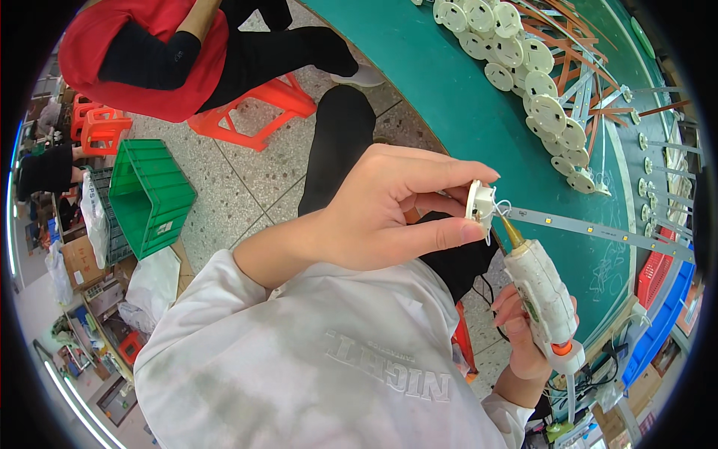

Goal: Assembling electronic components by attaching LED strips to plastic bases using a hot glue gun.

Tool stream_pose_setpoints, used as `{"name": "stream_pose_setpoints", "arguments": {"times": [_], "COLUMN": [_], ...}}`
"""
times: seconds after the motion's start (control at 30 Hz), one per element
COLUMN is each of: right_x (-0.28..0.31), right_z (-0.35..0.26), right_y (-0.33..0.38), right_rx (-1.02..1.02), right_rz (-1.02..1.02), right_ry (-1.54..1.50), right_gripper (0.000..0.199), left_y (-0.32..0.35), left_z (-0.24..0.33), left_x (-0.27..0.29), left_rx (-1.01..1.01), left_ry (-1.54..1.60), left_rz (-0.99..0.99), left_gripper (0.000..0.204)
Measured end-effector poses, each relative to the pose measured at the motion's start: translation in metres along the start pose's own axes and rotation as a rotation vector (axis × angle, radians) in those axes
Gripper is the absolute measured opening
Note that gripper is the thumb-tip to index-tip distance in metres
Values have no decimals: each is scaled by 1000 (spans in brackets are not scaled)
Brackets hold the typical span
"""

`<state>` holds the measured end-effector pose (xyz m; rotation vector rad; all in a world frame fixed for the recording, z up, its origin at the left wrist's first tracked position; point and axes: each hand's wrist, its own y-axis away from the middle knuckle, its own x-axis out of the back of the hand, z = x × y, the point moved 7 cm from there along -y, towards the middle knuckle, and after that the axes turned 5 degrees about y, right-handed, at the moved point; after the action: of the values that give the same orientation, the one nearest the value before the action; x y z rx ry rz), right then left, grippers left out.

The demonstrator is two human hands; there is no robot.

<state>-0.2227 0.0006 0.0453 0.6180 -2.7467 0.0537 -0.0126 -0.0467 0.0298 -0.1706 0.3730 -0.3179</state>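
Note:
Between the thumb and fingers of my left hand, a small round white plastic base is pinched on edge. Thin white wires loop out of its side. A grey LED strip with small yellow chips runs from beside the base out over the table to the right. My right hand is wrapped round a white hot glue gun. Its brass nozzle points up at the wires, very close to the base; whether it touches cannot be made out. A glue stick protrudes from the gun's rear.
Many similar white round bases lie on the green table, among brown and grey strips. Further strips with bases line the right side, near a blue tray. A person in red sits at left, by a green crate.

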Motion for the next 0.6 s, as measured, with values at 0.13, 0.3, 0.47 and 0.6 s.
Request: {"name": "stream_pose_setpoints", "arguments": {"times": [0.13, 0.3, 0.47, 0.6], "right_x": [-4, -3, -1, -3], "right_z": [-4, -4, -2, -2], "right_y": [0, 0, 2, 4], "right_rx": [17, -21, 23, 19], "right_rz": [25, 46, 22, 42], "right_ry": [-7, -62, -8, -68], "right_gripper": [48, 47, 45, 44], "left_y": [1, 2, 3, 4], "left_z": [0, 1, 1, -1], "left_x": [-1, -1, -1, -2], "left_rx": [-1, 21, 33, 37], "left_ry": [-3, 27, 52, 67], "left_rz": [-15, 15, 9, 1], "left_gripper": [38, 38, 38, 37]}}
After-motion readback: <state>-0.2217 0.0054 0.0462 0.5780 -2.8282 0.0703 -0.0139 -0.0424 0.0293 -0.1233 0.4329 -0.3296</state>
